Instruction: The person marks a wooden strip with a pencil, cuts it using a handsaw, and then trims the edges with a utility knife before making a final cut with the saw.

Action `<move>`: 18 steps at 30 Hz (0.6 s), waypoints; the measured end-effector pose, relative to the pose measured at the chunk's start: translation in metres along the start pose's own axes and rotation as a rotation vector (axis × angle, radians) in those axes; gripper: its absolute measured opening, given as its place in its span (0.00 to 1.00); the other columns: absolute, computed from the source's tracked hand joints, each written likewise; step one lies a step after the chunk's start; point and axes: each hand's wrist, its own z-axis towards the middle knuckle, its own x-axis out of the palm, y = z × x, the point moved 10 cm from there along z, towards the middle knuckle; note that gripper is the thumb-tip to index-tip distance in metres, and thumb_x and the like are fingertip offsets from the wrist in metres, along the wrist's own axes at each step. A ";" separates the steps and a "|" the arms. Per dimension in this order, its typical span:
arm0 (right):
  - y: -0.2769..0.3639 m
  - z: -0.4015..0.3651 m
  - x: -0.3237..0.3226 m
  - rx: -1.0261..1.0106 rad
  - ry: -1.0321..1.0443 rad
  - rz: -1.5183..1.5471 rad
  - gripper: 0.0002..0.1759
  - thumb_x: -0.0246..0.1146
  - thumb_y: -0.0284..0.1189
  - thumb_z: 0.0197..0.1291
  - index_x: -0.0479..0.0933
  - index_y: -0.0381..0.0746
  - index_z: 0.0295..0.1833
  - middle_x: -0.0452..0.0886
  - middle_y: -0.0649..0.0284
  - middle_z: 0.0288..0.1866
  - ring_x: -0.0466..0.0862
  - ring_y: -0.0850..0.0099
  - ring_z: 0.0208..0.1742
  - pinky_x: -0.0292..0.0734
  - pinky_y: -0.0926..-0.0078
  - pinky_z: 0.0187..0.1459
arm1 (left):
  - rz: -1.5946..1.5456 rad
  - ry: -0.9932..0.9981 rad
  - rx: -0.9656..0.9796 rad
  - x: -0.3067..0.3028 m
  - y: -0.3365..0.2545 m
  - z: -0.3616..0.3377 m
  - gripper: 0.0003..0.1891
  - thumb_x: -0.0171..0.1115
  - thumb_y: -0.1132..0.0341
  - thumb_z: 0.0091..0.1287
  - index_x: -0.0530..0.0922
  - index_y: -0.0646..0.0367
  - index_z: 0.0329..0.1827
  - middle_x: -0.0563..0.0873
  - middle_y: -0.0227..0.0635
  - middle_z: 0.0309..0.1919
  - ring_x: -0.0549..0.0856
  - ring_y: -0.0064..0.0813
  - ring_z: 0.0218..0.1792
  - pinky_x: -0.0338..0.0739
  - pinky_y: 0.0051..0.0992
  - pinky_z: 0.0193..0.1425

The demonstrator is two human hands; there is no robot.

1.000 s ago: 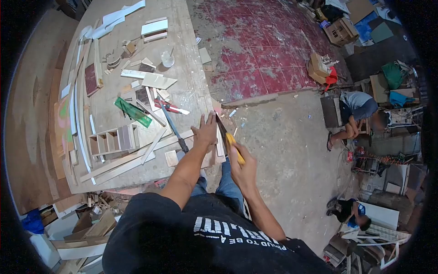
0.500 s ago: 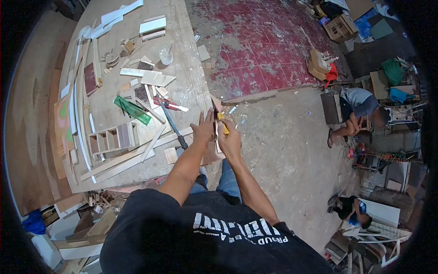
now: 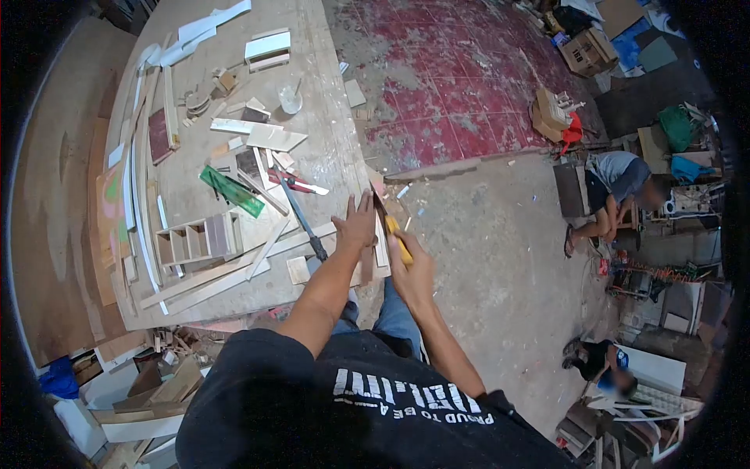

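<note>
My right hand is wrapped round the yellow handle of a handsaw at the table's right edge. The saw's dark, thin blade points away from me, partly hidden beside my left fingers. My left hand lies flat with its fingers spread, pressing down on wood at the edge. Under and beside it runs a narrow pale wood strip, close to the saw. Left of that hand, a dark metal bar with a black grip lies slanted on the table.
The worktable bears wood offcuts, a compartmented wooden box, a green transparent piece, a red-handled tool and a plastic cup. Two people sit at the right, one in a grey shirt. Scrap wood lies lower left.
My right hand has drawn the saw back toward my body, so more of the handle and the pale strip shows. My left hand stays pressed on the wood. The view has shifted slightly.
</note>
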 end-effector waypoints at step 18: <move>-0.016 0.025 0.021 -0.023 -0.038 -0.045 0.19 0.59 0.37 0.76 0.83 0.33 0.58 0.88 0.41 0.44 0.90 0.49 0.47 0.82 0.61 0.47 | -0.081 -0.141 0.018 -0.012 0.007 0.018 0.60 0.77 0.63 0.54 0.46 0.48 0.88 0.43 0.23 0.88 0.45 0.47 0.87 0.62 0.83 0.69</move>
